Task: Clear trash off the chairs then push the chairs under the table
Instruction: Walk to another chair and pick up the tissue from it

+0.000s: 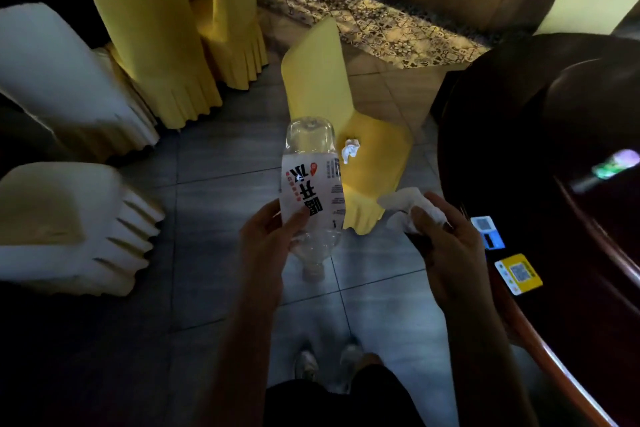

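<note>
Plastic bottle (311, 184) gripped in our left hand (266, 246), tissue wad (412, 211) clutched in our right hand (446, 239); one crumpled tissue (350, 149) remains on the yellow chair (374, 163), which isn't yet pushed under the table (519, 149)

The surface (540, 149) runs off the right edge, its top lost in darkness apart from a blurred glare. Fine print on the bottle (311, 184) label is unreadable. The left hand (266, 243) hides the bottle's lower side. The upper-left corner is black.
</note>
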